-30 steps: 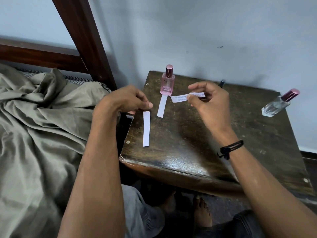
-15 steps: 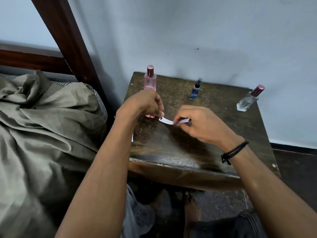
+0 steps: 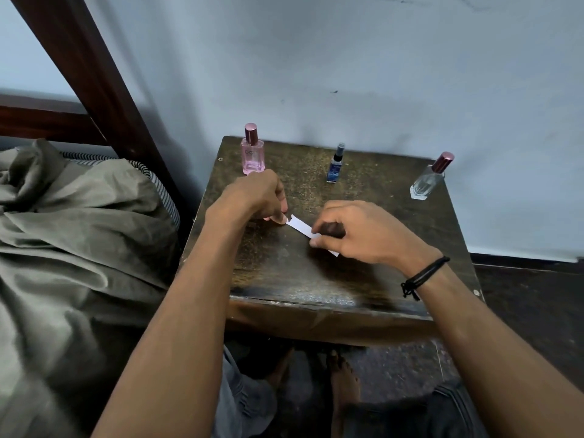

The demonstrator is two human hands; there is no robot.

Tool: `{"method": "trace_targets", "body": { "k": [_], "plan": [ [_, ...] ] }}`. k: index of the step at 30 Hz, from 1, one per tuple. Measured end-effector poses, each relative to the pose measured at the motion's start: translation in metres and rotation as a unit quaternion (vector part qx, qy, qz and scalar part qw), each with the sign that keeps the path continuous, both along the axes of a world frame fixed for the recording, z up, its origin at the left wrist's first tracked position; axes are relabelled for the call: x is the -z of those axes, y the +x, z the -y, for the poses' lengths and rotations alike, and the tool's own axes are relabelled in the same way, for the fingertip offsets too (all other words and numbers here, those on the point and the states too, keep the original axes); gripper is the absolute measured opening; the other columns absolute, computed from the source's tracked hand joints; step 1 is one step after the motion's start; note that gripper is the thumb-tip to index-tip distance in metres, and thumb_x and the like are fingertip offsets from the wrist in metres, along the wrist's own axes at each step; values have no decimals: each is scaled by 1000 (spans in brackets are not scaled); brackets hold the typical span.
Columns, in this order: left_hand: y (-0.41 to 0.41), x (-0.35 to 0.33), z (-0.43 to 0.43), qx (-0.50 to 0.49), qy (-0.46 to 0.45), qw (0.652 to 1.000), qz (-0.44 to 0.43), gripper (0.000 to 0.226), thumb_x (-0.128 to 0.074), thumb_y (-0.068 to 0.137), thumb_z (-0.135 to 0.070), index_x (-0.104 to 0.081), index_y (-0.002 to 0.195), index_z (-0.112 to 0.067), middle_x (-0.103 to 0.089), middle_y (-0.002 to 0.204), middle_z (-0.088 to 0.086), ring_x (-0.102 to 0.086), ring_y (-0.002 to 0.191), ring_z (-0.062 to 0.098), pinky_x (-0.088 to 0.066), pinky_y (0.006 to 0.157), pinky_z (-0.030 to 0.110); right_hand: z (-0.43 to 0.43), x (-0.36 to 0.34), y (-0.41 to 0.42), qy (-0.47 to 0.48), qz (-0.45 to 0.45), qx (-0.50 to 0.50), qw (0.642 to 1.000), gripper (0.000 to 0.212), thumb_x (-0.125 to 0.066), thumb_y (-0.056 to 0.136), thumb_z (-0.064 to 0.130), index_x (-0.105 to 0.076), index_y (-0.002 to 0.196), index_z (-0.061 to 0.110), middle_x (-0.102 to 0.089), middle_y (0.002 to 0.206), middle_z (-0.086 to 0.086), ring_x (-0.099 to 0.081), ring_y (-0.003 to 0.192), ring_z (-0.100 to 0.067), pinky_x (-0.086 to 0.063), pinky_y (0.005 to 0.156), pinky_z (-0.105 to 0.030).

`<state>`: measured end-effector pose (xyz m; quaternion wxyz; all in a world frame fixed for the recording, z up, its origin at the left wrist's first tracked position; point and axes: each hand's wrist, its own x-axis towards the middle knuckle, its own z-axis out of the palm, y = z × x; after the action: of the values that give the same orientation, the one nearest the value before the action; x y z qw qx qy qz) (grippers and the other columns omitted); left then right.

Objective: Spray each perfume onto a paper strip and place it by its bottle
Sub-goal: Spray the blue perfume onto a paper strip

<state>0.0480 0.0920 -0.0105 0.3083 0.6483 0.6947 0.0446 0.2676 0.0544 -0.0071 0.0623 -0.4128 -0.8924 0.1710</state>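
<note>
Both hands work one white paper strip (image 3: 299, 226) near the middle of the table (image 3: 316, 279). The right hand (image 3: 357, 232) pinches its nearer end between thumb and curled fingers. The left hand (image 3: 262, 200), fingers curled, nips the other end at its fingertips. Along the back edge stand a pink bottle (image 3: 252, 154) at the left corner, a blue bottle (image 3: 335, 165) midway and a clear bottle (image 3: 426, 183) at the right corner. The strip looks readied, not yet sprayed; next, one hand must let go and take a bottle
</note>
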Motion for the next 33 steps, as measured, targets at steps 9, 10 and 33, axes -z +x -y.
{"method": "trace_targets", "body": {
  "k": [9,10,33],
  "plan": [
    [-17,-10,-2,3,-10,995,102,10,-83,82,-15,-73,79,-18,-68,60,-2,-58,51,5,-44,62,25,-22,9,15,36,-137,277,950,10,-75,90,35,-71,82,31,-66,78,19,-60,73,5,-45,65,-21],
    [-20,-11,-1,-5,-3,993,116,9,-82,82,-14,-74,80,-17,-68,60,-2,-58,50,5,-44,62,25,-26,11,16,28,-159,322,933,11,-76,89,35,-71,81,30,-66,78,18,-61,73,3,-45,66,-22],
    [-19,0,-8,12,-8,991,135,10,-77,87,-29,-78,85,-20,-67,59,-9,-52,42,-4,-42,58,23,-64,35,-33,-6,-343,394,852,23,-79,88,24,-71,109,22,-73,97,7,-70,90,-10,-57,91,-34]
  ]
}}
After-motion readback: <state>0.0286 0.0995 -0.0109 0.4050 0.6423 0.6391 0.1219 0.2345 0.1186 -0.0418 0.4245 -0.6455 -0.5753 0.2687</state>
